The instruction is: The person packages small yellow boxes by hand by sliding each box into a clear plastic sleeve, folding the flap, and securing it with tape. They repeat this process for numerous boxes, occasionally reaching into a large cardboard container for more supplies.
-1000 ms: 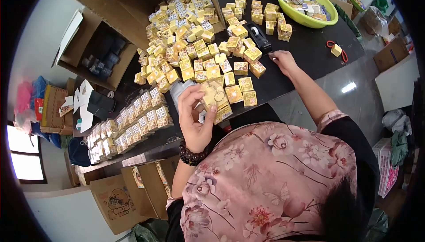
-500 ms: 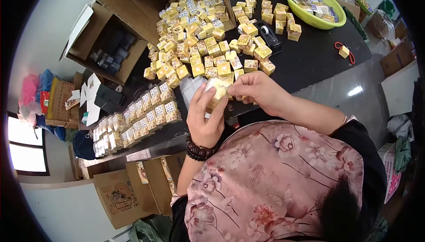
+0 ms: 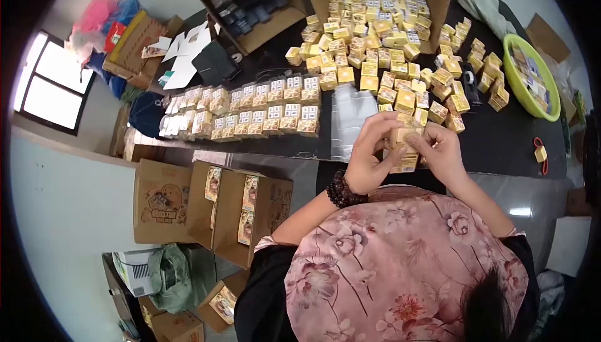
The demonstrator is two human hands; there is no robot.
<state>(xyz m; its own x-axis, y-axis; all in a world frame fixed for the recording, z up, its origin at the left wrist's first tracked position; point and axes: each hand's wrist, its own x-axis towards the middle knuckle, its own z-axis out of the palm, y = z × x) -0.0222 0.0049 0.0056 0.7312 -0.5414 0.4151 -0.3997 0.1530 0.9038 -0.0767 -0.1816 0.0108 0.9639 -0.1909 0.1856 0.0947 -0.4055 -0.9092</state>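
Observation:
Between my two hands, close to the table's front edge, is a small yellow printed box (image 3: 404,165), perhaps a stack of them. My left hand (image 3: 370,163), wearing dark bead bracelets, grips its left side with curled fingers. On the other side my right hand (image 3: 443,154) presses its thumb on the upper face, its other fingers partly hidden. Clear plastic sleeves (image 3: 354,120) lie flat just left of my hands. Beyond them spreads a heap of loose yellow boxes (image 3: 369,82), spilling from a cardboard carton (image 3: 441,13).
Rows of wrapped box stacks (image 3: 266,110) stand at left. A black tape dispenser (image 3: 471,85) sits among the boxes. At right are a green basin (image 3: 552,113) and red-handled scissors (image 3: 544,165) with a yellow box on them. Open cartons (image 3: 235,210) stand below the table.
The view has swung left, so things appear farther right. My right hand has gone from pinching near the top of the held box to pressing its side and face with the thumb.

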